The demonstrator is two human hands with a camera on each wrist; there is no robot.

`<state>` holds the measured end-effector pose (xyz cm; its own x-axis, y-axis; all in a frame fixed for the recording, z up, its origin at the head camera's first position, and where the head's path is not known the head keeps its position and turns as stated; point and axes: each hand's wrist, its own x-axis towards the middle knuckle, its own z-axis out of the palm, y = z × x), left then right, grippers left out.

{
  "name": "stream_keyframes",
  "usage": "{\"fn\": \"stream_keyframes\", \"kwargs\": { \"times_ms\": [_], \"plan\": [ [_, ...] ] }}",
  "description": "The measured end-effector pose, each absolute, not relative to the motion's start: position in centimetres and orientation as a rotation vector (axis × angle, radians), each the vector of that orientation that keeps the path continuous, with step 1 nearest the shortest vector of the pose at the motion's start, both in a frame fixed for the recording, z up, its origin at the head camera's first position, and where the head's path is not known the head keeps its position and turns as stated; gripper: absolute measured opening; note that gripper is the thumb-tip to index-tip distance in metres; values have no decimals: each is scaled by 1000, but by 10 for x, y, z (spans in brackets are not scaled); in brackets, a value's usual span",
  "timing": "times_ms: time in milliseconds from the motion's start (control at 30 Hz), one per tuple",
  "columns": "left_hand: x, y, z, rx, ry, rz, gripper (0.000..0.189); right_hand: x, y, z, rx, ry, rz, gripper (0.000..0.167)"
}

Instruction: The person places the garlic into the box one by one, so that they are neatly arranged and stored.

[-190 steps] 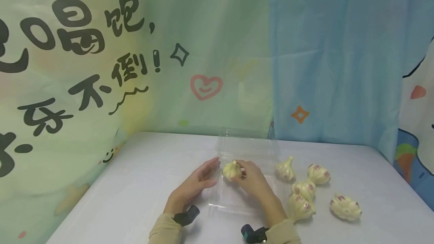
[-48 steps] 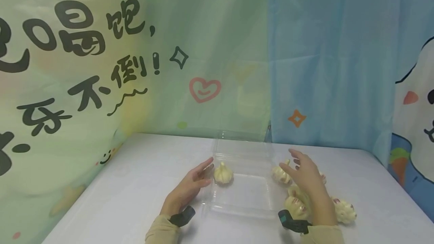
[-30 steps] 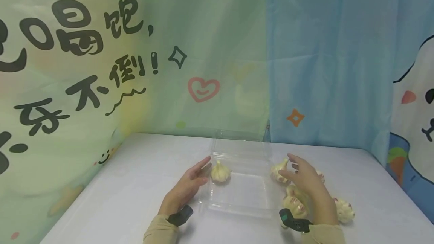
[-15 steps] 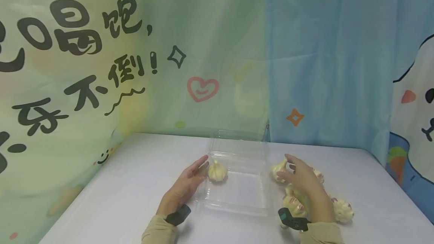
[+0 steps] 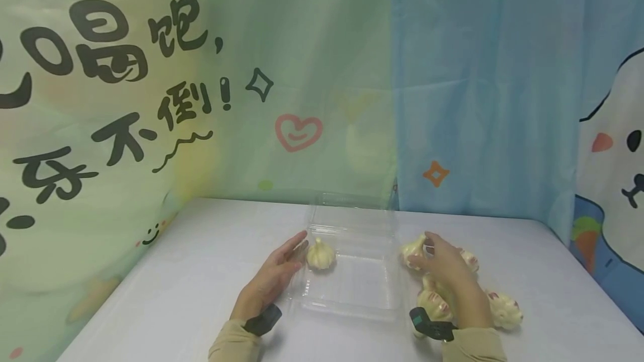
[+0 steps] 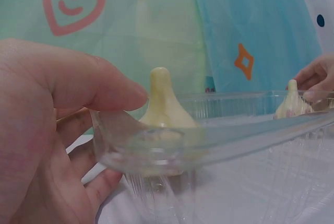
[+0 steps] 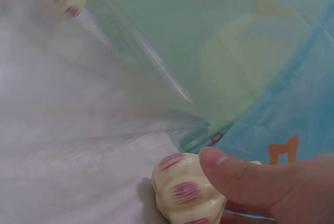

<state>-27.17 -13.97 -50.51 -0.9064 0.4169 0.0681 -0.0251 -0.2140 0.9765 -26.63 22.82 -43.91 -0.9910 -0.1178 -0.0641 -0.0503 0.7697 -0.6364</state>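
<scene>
Garlic bulb (image 5: 413,249) (in right hand (image 5: 448,270)) tilts stem up-right.

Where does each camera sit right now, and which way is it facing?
Head: above, facing forward and down at the table; both hands and sleeves show.
Left wrist: low beside the clear tray, facing across it; left hand shows.
Right wrist: low, facing the garlic bulb under the right hand.
Shared: the tray.

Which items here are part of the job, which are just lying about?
In play: clear plastic tray; garlic bulb in the tray; garlic bulb pinched by right hand; left hand steadying the tray; spare bulbs.
Lying about: printed backdrop; white table.
</scene>
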Motion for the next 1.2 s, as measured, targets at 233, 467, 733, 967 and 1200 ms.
{"fn": "stream_keyframes", "kwargs": {
  "times_ms": [233,467,733,967,1200],
  "plan": [
    [-273,-141,-508,501,1747,2203,70,-268,228,-442,-104,2857,-913,84],
    [-273,-142,-509,516,1752,2205,70,-269,229,-446,-94,2861,-866,82],
    [-273,-142,-509,495,1776,2188,69,-267,228,-444,-102,2880,-854,78],
    [-272,-141,-507,454,1802,2192,68,-266,227,-444,-64,2863,-856,80],
    [-273,-140,-507,439,1812,2195,69,-267,226,-445,-49,2873,-857,75]
  ]
}}
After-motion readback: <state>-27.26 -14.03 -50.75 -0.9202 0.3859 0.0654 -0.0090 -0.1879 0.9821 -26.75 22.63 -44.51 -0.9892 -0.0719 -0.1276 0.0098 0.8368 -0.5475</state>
